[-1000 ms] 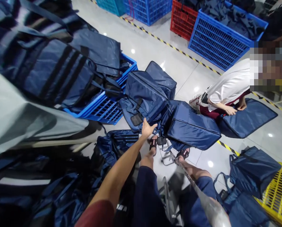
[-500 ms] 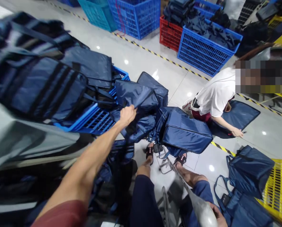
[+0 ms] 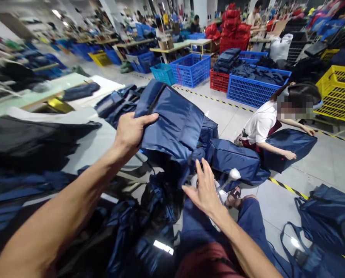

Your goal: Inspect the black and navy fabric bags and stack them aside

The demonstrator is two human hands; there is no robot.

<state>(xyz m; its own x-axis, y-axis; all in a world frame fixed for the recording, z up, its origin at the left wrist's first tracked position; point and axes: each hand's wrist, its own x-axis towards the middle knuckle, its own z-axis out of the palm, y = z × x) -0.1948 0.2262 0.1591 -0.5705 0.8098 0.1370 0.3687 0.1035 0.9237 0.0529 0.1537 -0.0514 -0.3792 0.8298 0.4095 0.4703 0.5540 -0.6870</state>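
Note:
My left hand (image 3: pixel 128 129) grips a navy blue box-shaped bag (image 3: pixel 176 119) by its left edge, thumb on top, and holds it raised in front of me. My right hand (image 3: pixel 205 193) is open, its fingers stretched out close to the bag's lower right corner. Whether the fingertips touch it I cannot tell. The bag's underside is dark and partly hidden. Behind it, another boxy navy bag (image 3: pixel 234 158) lies on the floor. A metal rod with a pale rounded knob (image 3: pixel 234 174) stands near my foot.
A co-worker in a white top (image 3: pixel 257 119) crouches at right, both hands on a navy bag (image 3: pixel 288 148). More navy bags (image 3: pixel 331 216) lie at lower right. Blue crates (image 3: pixel 256 90) and a red crate (image 3: pixel 218 80) line the taped floor. A pale-covered table (image 3: pixel 87 148) is at left.
My left hand has lifted the bag off the pile. My right hand has left the pale knob and come up beside the bag. The view has tilted upward.

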